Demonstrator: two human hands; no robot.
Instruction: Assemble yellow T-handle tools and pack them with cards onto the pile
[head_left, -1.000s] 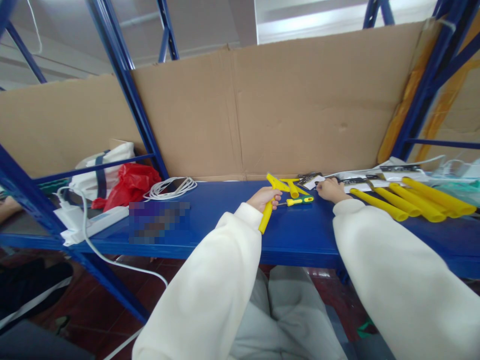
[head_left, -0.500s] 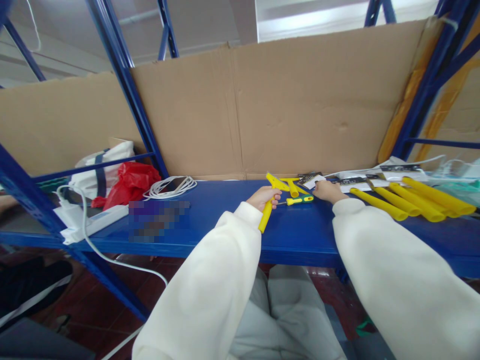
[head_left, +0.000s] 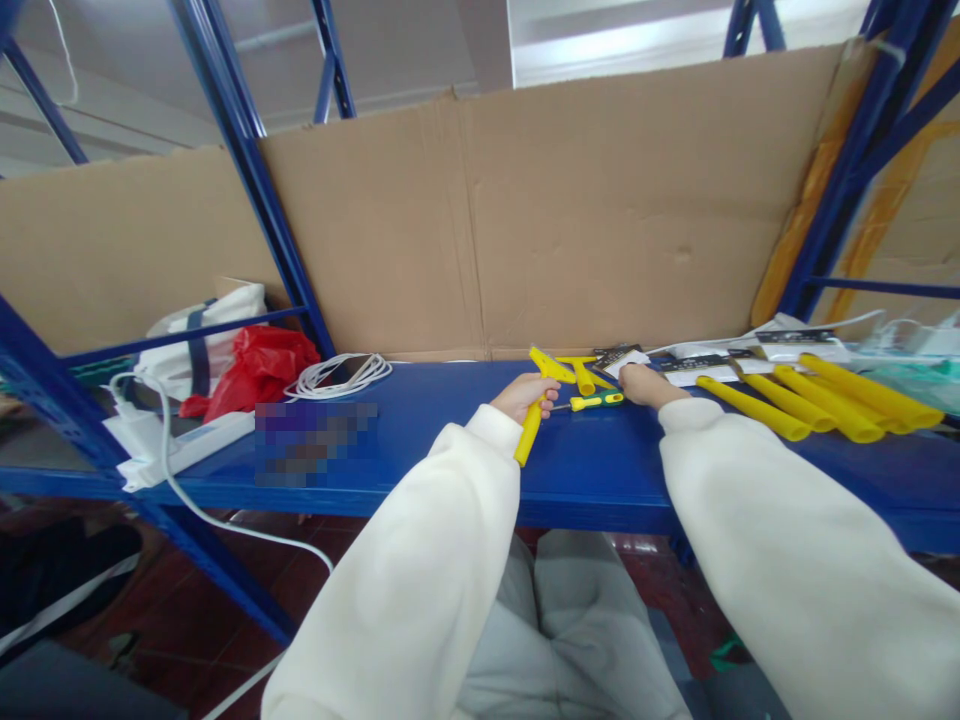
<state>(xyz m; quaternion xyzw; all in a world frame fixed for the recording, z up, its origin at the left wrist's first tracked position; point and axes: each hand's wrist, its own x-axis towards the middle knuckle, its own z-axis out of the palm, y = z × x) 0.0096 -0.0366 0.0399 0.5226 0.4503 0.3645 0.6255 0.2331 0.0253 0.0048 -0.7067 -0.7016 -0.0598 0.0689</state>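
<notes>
My left hand (head_left: 527, 396) is closed round a yellow T-shaped tool (head_left: 529, 434), its head pointing up and its handle down over the blue shelf. My right hand (head_left: 643, 384) has its fingers closed at a small black-and-white packet (head_left: 619, 361); whether it grips the packet is too small to tell. Between the hands lies a screwdriver with a yellow-green handle (head_left: 597, 401). Behind it are more yellow pieces (head_left: 583, 378). To the right of my right hand, several yellow tubes (head_left: 753, 408) lie side by side, in front of black-and-white packets (head_left: 699, 369).
Cardboard (head_left: 600, 210) stands along the back of the blue shelf (head_left: 442, 440). On the left are a coiled white cable (head_left: 337, 376), a red bag (head_left: 262, 368) and a white power strip (head_left: 195, 446). Blue posts rise at both sides.
My right hand has shifted slightly left, still by the small packet. My left hand keeps its hold on the yellow tool. The whole view has moved a little.
</notes>
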